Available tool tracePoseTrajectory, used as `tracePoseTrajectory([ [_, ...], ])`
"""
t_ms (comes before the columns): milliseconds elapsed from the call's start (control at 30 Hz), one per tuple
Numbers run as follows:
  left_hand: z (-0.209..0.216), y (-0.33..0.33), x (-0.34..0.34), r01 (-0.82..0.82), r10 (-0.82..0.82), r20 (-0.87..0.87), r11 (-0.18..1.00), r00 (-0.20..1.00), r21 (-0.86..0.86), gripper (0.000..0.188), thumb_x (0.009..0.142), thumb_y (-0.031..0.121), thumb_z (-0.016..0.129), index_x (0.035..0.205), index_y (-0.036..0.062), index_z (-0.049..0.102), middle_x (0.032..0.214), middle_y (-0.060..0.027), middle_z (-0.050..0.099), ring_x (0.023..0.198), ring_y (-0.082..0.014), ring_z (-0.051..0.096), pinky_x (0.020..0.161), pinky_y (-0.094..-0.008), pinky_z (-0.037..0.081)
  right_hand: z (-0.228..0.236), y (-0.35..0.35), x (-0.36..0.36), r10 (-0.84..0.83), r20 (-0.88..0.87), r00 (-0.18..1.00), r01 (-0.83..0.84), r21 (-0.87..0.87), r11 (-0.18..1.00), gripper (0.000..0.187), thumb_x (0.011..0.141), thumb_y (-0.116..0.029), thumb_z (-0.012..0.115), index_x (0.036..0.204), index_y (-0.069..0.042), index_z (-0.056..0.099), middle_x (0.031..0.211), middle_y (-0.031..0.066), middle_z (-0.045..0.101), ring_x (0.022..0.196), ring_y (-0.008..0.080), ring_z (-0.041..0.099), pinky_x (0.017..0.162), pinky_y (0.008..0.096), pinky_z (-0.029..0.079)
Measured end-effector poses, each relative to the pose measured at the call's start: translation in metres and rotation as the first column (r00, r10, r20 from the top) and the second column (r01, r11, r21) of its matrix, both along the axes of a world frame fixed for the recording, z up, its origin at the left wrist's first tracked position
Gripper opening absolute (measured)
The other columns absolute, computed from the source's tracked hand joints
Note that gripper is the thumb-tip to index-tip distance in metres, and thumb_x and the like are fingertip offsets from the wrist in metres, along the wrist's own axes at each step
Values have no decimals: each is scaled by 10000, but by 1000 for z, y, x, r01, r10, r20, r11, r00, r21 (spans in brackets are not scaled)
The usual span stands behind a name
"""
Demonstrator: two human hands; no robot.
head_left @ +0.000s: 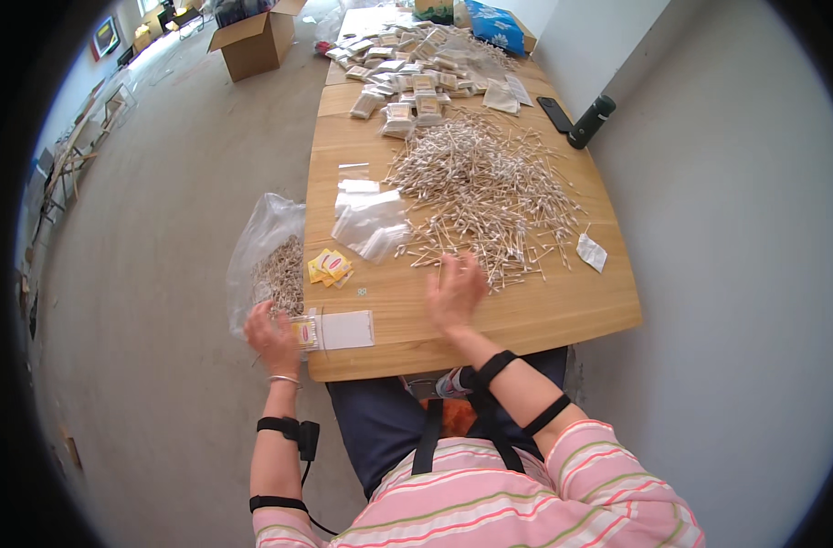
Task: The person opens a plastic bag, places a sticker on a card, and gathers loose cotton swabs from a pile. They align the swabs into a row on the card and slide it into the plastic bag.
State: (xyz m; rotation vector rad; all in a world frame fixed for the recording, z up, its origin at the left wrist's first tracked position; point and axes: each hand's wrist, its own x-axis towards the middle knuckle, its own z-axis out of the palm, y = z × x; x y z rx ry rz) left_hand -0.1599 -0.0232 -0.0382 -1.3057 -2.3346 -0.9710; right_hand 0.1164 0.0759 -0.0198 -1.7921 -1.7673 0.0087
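My left hand hovers by the table's left edge, its bent fingers apart. It is next to a small clear packet with a yellow label, which lies against a white card; whether they touch is unclear. At the near side of a wide heap of cotton swabs, my right hand reaches with loosely bent fingers that look apart. Nothing shows in it, though its fingertips partly cover the swabs there. Yellow labels lie in a small pile between the hands, in front of empty clear zip bags.
Beside the table's left edge hangs a clear bag of swab-like scraps. Many filled packets are piled at the far end. A phone, a dark bottle and a crumpled tissue lie rightward, near the wall. A cardboard box stands on the floor.
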Motion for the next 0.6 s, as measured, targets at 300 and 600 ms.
tracePoseTrajectory([
  [300,22,49,193,680,-646,240,727,724,-94,425,697,166,750,1073,69,577,1082,-147,554,1075,-333,490,958,-420,375,-29,-17,65,309,-76,948,-314,-79,946,351,852,-194,547,1190,-99,546,1219,57,507,1175,258,411,993,407,335],
  [600,-19,77,177,771,-660,446,626,605,-119,278,718,105,724,979,69,636,1054,-107,571,1025,-312,504,905,-407,407,-30,31,134,75,50,996,-76,4,997,346,831,-127,555,1172,-82,581,1306,82,490,1206,276,395,1011,436,308],
])
